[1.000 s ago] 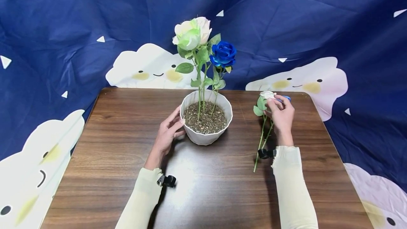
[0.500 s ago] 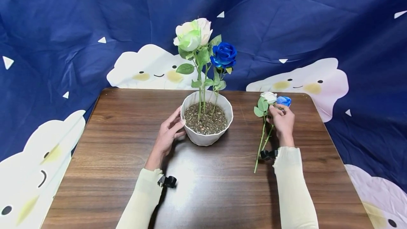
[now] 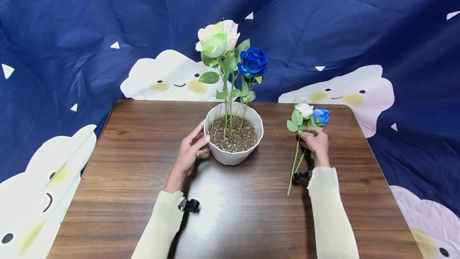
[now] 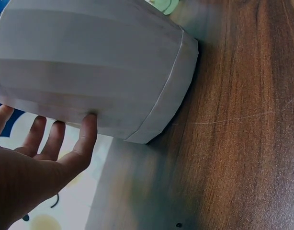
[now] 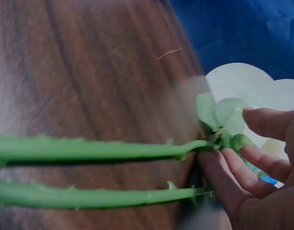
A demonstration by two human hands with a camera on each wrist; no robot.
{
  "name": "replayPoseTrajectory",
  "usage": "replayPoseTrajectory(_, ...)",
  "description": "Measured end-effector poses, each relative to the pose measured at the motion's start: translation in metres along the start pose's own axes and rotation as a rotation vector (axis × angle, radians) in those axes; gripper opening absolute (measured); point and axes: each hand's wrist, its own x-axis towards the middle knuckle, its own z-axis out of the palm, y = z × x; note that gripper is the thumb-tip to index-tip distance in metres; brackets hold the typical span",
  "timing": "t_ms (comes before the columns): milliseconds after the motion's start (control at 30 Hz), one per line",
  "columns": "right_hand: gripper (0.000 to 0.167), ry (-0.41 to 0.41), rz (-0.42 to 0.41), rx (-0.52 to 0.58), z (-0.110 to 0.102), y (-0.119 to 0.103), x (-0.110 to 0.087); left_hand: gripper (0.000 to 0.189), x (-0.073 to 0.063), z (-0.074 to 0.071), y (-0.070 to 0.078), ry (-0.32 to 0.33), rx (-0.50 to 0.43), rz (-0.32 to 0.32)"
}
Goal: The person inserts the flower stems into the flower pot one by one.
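In the head view, my left hand (image 3: 188,151) touches the side of a white flowerpot (image 3: 230,158) filled with soil. Its fingertips rest against the pot wall (image 4: 89,72) in the left wrist view. Two roses lie on the table at the right: a white rose (image 3: 304,110) and a blue rose (image 3: 321,116), side by side. My right hand (image 3: 316,144) is at their upper stems, just below the flower heads. Seen from the right wrist, its fingertips are at the upper stem (image 5: 137,149) and leaves (image 5: 228,115), with a gap between its fingers.
Tall roses stand upright in the pot: a pale green-white bloom (image 3: 213,42), a whitish one (image 3: 231,35) behind it, and a deep blue rose (image 3: 253,62). The brown wooden table (image 3: 136,147) ends at the back against a dark blue cloth (image 3: 90,15) with cloud faces.
My right hand has moved back from the white rose's head to the upper stems and leaves, uncovering the blue rose. The left hand stays at the pot.
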Motion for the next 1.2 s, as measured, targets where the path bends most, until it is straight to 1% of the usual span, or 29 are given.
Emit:
replayPoseTrajectory(67, 0.059, 0.017, -0.012, -0.104, 0.0002, 0.0031, 0.0008, 0.06, 0.0001, -0.0001, 0.0, -0.003, 0.0, 0.002)
replayPoseTrajectory(167, 0.063, 0.047, -0.04, -0.327, 0.0007, 0.0052, 0.002, 0.06, 0.0004, 0.0, -0.0003, -0.005, -0.001, 0.006)
replayPoseTrajectory(267, 0.065, 0.064, -0.078, -0.507, 0.0017, 0.0052, 0.004, 0.06, 0.0008, -0.0004, -0.0011, -0.005, -0.001, 0.007)
replayPoseTrajectory(367, 0.065, 0.059, -0.087, -0.553, 0.0025, 0.0045, 0.0074, 0.06, 0.0006, -0.0006, -0.0013, -0.006, 0.002, 0.006)
replayPoseTrajectory(433, 0.064, 0.061, -0.063, -0.528, 0.0031, 0.0049, 0.0092, 0.06, 0.0002, -0.0007, -0.0012, -0.007, 0.003, 0.006)
replayPoseTrajectory(467, 0.063, 0.056, -0.043, -0.484, 0.0033, 0.0045, 0.0098, 0.06, 0.0001, -0.0007, -0.001, -0.005, 0.004, 0.006)
replayPoseTrajectory(600, 0.061, 0.049, 0.042, -0.258, 0.0036, 0.0033, 0.0091, 0.06, -0.0001, -0.0005, -0.0004, -0.007, 0.004, 0.008)
replayPoseTrajectory(667, 0.057, 0.052, 0.065, -0.159, 0.0031, 0.002, 0.0076, 0.06, 0.0, -0.0003, -0.0006, -0.007, 0.006, 0.009)
replayPoseTrajectory(767, 0.048, 0.045, 0.075, -0.088, 0.002, 0.0013, 0.006, 0.06, 0.0005, -0.0003, -0.0011, -0.011, 0.009, 0.007)
replayPoseTrajectory(833, 0.042, 0.018, 0.079, -0.033, 0.0016, 0.0012, 0.0049, 0.06, 0.0003, -0.0004, -0.0015, -0.01, 0.011, 0.008)
replayPoseTrajectory(933, 0.037, -0.021, 0.094, 0.076, 0.0012, 0.0014, 0.0047, 0.06, 0.0007, -0.0006, -0.0019, -0.015, 0.011, 0.007)
replayPoseTrajectory(1033, 0.038, -0.034, 0.112, 0.174, 0.0017, 0.0007, 0.005, 0.06, 0.0005, -0.0006, -0.0018, -0.018, 0.008, 0.01)
replayPoseTrajectory(1133, 0.043, -0.028, 0.122, 0.224, 0.0027, -0.0017, 0.0045, 0.06, 0.0004, -0.0005, -0.0016, -0.019, 0.005, 0.013)
replayPoseTrajectory(1200, 0.043, -0.024, 0.119, 0.261, 0.0034, -0.0036, 0.0037, 0.06, 0.0003, -0.0006, -0.0013, -0.018, 0.006, 0.014)
